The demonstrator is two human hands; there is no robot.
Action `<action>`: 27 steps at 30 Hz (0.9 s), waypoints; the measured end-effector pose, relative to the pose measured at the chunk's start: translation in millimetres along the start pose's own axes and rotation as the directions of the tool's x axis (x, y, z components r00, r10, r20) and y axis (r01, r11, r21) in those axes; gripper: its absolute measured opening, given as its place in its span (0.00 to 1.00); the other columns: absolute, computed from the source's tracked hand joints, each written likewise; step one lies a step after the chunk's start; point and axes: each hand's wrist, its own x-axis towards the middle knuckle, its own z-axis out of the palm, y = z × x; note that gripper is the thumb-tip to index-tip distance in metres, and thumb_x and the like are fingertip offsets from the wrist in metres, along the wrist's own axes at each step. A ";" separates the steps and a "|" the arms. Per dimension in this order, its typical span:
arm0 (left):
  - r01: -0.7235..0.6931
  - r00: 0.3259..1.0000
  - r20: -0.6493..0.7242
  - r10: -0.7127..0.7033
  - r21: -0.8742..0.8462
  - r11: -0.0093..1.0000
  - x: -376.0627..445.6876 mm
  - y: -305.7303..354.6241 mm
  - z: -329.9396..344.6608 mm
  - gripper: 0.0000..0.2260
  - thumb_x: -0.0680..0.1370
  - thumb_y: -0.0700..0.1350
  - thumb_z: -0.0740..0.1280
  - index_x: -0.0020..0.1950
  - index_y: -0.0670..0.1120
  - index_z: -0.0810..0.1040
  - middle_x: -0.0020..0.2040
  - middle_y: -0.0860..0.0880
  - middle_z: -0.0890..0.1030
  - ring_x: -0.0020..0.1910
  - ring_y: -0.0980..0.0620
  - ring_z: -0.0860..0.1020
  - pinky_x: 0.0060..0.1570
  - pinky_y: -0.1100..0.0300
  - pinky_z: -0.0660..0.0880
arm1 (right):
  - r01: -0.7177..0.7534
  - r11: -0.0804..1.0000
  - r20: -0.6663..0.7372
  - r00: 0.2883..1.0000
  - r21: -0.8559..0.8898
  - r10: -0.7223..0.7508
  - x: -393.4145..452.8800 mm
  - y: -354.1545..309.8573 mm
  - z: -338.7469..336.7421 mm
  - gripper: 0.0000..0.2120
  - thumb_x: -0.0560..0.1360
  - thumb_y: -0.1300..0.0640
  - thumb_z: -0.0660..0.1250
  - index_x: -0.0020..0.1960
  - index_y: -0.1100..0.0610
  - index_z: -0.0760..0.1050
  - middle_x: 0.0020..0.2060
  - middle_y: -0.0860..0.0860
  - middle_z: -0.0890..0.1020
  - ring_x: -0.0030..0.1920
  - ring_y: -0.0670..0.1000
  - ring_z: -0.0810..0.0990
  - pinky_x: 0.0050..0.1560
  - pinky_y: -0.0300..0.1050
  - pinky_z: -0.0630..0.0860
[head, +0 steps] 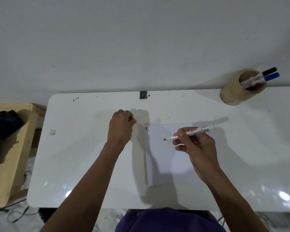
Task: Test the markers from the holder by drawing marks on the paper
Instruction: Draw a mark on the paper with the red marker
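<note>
A white sheet of paper point(161, 158) lies on the white table point(84, 164), with one short black mark at its top left corner. My right hand point(196, 148) holds an uncapped red marker point(201, 130) over the paper, red tip pointing left, just above the sheet. My left hand point(121, 126) is closed left of the paper; a bit of red shows between its fingers, likely the marker's cap. A round wooden holder point(233, 96) stands at the table's far right corner with a black-capped marker point(269, 71) and a blue-capped marker point(272, 76) in it.
A small black clip-like object point(143, 94) sits at the table's far edge. A wooden stool point(12, 148) with a dark cloth on it stands left of the table. Cables lie on the floor at lower left. A white wall is behind.
</note>
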 end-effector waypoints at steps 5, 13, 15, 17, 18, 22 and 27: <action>0.054 0.998 0.042 -0.052 -0.050 0.997 0.9 3.4 -3.9 0.09 0.75 0.39 0.73 0.54 0.39 0.82 0.47 0.41 0.80 0.47 0.41 0.80 0.50 0.51 0.76 | 0.021 0.999 0.022 1.000 -0.026 -0.021 6.8 1.3 3.3 0.03 0.78 0.63 0.71 0.51 0.61 0.81 0.38 0.52 0.88 0.40 0.53 0.87 0.40 0.42 0.83; 0.013 0.988 -0.154 -0.022 -0.063 0.998 -60.7 5.1 -9.0 0.19 0.77 0.50 0.70 0.66 0.46 0.73 0.57 0.45 0.78 0.57 0.46 0.76 0.48 0.56 0.72 | 0.205 0.977 0.060 0.978 -0.061 -0.202 22.8 10.7 21.8 0.09 0.69 0.70 0.78 0.42 0.65 0.79 0.39 0.62 0.86 0.36 0.57 0.85 0.38 0.48 0.82; -0.098 0.991 -0.091 0.099 0.017 0.995 -83.3 -3.5 9.0 0.18 0.78 0.52 0.68 0.66 0.47 0.74 0.60 0.45 0.79 0.59 0.45 0.76 0.53 0.51 0.76 | 0.245 0.960 0.133 0.965 -0.138 -0.227 30.7 17.4 27.0 0.08 0.70 0.68 0.78 0.43 0.65 0.79 0.40 0.62 0.85 0.39 0.62 0.84 0.40 0.54 0.82; -0.167 0.985 -0.020 0.171 0.132 0.977 -97.9 -14.1 27.1 0.20 0.79 0.55 0.65 0.68 0.48 0.74 0.66 0.46 0.78 0.64 0.44 0.76 0.60 0.47 0.75 | 0.301 0.928 0.196 0.945 -0.221 -0.260 38.5 23.4 31.3 0.07 0.70 0.68 0.78 0.45 0.64 0.81 0.41 0.58 0.86 0.41 0.60 0.85 0.42 0.52 0.82; -0.192 0.981 0.001 0.195 0.175 0.966 -101.4 -17.8 33.2 0.21 0.80 0.57 0.64 0.69 0.48 0.74 0.68 0.46 0.77 0.67 0.43 0.74 0.64 0.45 0.73 | 0.330 0.909 0.222 0.935 -0.255 -0.277 42.2 25.5 33.4 0.07 0.70 0.67 0.78 0.45 0.64 0.82 0.41 0.56 0.87 0.41 0.57 0.86 0.42 0.50 0.83; -0.263 0.964 0.042 0.263 0.305 0.915 -103.2 -26.6 43.0 0.24 0.81 0.61 0.59 0.73 0.52 0.72 0.75 0.44 0.71 0.76 0.42 0.67 0.71 0.39 0.65 | 0.381 0.854 0.252 0.918 -0.354 -0.304 56.7 32.0 38.8 0.06 0.70 0.63 0.79 0.43 0.61 0.83 0.40 0.52 0.88 0.39 0.54 0.86 0.39 0.50 0.84; -0.291 0.956 0.076 0.284 0.385 0.876 -99.2 -36.4 46.7 0.24 0.82 0.61 0.57 0.76 0.54 0.68 0.78 0.44 0.67 0.78 0.42 0.64 0.74 0.37 0.59 | 0.376 0.842 0.235 0.923 -0.387 -0.304 64.7 40.4 41.6 0.07 0.70 0.61 0.80 0.40 0.61 0.83 0.37 0.51 0.87 0.35 0.51 0.84 0.35 0.42 0.79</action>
